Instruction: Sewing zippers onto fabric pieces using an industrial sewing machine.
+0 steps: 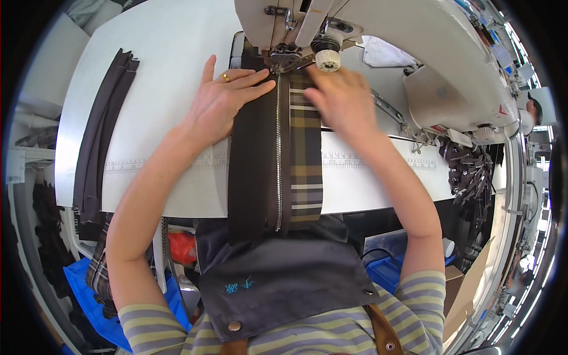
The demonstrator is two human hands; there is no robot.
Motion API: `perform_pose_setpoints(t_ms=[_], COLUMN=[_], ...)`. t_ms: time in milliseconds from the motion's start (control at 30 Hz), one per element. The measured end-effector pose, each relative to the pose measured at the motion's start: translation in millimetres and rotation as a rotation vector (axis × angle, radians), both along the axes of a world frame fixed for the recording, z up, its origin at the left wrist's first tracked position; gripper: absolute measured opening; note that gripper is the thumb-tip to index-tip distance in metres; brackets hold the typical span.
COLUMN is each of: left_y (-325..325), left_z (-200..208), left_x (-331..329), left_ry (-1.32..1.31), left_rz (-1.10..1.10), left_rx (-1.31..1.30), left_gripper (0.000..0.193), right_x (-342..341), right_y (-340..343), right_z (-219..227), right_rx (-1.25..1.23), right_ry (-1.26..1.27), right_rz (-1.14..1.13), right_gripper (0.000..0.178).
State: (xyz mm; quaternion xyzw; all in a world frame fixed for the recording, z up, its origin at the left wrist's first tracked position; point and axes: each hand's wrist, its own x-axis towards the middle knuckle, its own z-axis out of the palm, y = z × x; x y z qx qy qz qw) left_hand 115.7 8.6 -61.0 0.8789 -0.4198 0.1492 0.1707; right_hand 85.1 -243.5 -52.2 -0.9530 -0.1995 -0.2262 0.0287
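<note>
A metal zipper [278,154] runs lengthwise under the sewing machine's needle area [285,62]. On its left side lies dark fabric [251,177]; on its right is a plaid strip [306,160] in brown, black and white. My left hand [228,97], with a ring on one finger, rests flat on the dark fabric, fingertips close to the presser foot. My right hand [343,100] is over the plaid strip, thumb apart from the forefinger. It is blurred, and the machine head partly covers its fingertips. The near end of the fabric hangs over the table edge.
Dark fabric strips [103,136] lie on the white table [160,77] at left. The machine arm [438,41] arches over the right side. A bundle of dark pieces [470,168] hangs at the right edge. A blue bin [97,302] stands below left, and a cardboard box [470,290] below right.
</note>
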Motion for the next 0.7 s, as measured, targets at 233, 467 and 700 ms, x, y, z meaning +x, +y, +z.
perform_pose_setpoints(t_ms=[233, 467, 700], left_y=[7, 24, 19], left_z=[8, 15, 1], left_x=[-23, -164, -172], left_ry=[-0.142, 0.110, 0.236], left_rz=[0.028, -0.051, 0.054], left_rx=[0.057, 0.053, -0.246], left_gripper=[0.062, 0.042, 0.044], right_x=[-61, -174, -173], right_y=[-11, 31, 50], right_z=[19, -18, -30], right_rx=[0.336, 0.360, 0.380], right_ry=[0.117, 0.115, -0.038], right_rz=[0.265, 0.512, 0.442], right_gripper=[0.034, 0.035, 0.042])
